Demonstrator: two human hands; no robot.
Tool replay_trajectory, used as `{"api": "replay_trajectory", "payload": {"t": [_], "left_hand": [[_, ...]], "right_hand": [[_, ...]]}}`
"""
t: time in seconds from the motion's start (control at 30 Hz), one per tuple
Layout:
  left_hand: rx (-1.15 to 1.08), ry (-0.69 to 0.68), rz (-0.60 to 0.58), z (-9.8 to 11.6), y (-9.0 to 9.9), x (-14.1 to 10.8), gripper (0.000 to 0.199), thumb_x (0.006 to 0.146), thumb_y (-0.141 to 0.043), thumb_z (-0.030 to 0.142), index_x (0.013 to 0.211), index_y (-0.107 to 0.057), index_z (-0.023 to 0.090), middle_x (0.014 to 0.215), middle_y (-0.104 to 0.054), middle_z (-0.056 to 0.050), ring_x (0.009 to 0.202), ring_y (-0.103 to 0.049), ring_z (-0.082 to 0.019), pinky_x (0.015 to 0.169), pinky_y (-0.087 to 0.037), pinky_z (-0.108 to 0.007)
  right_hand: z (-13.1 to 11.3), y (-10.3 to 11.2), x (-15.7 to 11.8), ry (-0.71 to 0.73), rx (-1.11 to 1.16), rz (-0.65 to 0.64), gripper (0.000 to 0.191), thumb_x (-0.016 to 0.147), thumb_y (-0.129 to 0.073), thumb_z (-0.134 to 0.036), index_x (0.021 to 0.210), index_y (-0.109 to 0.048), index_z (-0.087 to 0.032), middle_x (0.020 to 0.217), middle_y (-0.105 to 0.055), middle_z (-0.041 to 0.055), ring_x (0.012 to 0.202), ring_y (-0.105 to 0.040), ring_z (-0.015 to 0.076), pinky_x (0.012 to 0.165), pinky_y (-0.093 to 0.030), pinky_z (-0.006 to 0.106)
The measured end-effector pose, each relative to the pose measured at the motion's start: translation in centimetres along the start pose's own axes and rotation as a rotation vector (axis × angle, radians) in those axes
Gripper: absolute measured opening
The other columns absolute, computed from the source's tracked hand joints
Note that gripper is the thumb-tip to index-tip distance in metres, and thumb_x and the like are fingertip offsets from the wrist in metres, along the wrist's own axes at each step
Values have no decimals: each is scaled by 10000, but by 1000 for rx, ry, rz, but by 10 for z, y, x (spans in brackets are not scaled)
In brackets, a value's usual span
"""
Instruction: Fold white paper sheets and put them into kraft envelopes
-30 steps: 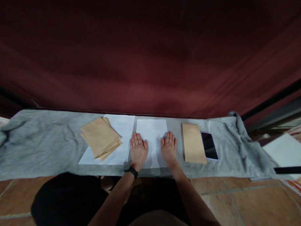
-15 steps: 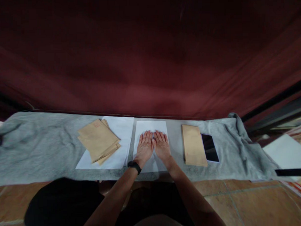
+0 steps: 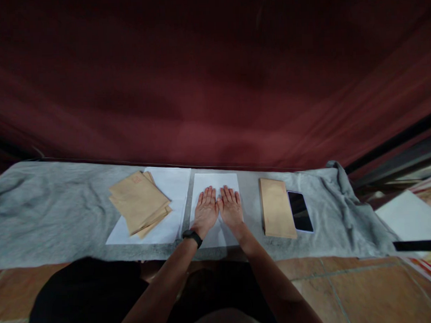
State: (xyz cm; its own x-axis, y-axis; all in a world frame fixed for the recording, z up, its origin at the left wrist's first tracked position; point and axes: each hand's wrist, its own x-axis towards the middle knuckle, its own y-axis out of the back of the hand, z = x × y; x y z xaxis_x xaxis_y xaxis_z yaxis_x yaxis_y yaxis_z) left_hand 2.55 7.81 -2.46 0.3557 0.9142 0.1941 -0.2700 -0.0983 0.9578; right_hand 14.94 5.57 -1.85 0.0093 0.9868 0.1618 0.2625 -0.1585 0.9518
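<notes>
A white sheet of paper [image 3: 216, 180] lies upright on the grey cloth in the middle. Flat on its left part rests my left hand [image 3: 206, 209], palm down, a black band round the wrist. My right hand [image 3: 231, 207] lies palm down beside it, fingers stretched out, the two thumbs close together. Neither hand holds anything. To the left, several brown envelopes [image 3: 139, 202] lie fanned on white paper [image 3: 177, 191]. On the right is a neat stack of brown envelopes [image 3: 278, 209], with a dark-screened phone [image 3: 300, 212] right next to it.
The grey cloth [image 3: 61, 209] covers a long narrow surface, wrinkled at both ends. A dark red wall or panel [image 3: 213, 109] rises behind it. White paper [image 3: 411, 220] and a black bar [image 3: 419, 245] are at the far right. Tiled floor [image 3: 375, 288] shows below.
Both hands stay flat on the sheet, with the fingertips of the two hands slightly further apart. The view has shifted very slightly; the envelopes and phone keep their places.
</notes>
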Motion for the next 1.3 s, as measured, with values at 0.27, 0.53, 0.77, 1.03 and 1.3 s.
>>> {"api": "replay_trajectory", "payload": {"t": [0.27,0.53,0.77,1.03,1.3], "left_hand": [[9,70,33,1,1,-1,586,1004,-278,270,1515,-381,2,1618,-309,-193,1528,-249,-265,1261,-195,-453],[-3,167,90,-1,1,-2,605,997,-307,292,1513,-368,-17,1598,-340,-220,1526,-250,-287,1249,-217,-483],[15,266,148,-1,3,-2,619,990,-340,304,1488,-384,-60,1577,-345,-276,1499,-304,-341,1237,-226,-511],[-53,338,185,0,2,-2,621,979,-342,287,1512,-363,-31,1592,-331,-250,1514,-274,-324,1240,-221,-522],[-63,316,221,-2,-2,-3,624,974,-336,270,1528,-342,-18,1586,-341,-245,1514,-272,-323,1232,-235,-545]], "right_hand": [[-1,-3,1,-93,-30,24,538,1068,-307,-334,1550,-362,-102,1620,-327,152,1510,-284,271,1228,-167,504],[0,-9,-2,-140,-79,136,591,1069,-284,-359,1538,-342,-3,1590,-341,236,1469,-358,327,1209,-213,529],[3,-16,-3,-213,-62,217,621,1066,-281,-386,1526,-352,25,1561,-382,265,1462,-372,334,1196,-251,526],[6,-13,-4,-280,-33,210,640,1063,-274,-400,1529,-337,34,1561,-356,295,1462,-372,348,1188,-263,556],[11,-11,-7,-318,-33,233,645,1061,-272,-396,1515,-352,54,1563,-338,311,1452,-389,359,1179,-285,562]]}}
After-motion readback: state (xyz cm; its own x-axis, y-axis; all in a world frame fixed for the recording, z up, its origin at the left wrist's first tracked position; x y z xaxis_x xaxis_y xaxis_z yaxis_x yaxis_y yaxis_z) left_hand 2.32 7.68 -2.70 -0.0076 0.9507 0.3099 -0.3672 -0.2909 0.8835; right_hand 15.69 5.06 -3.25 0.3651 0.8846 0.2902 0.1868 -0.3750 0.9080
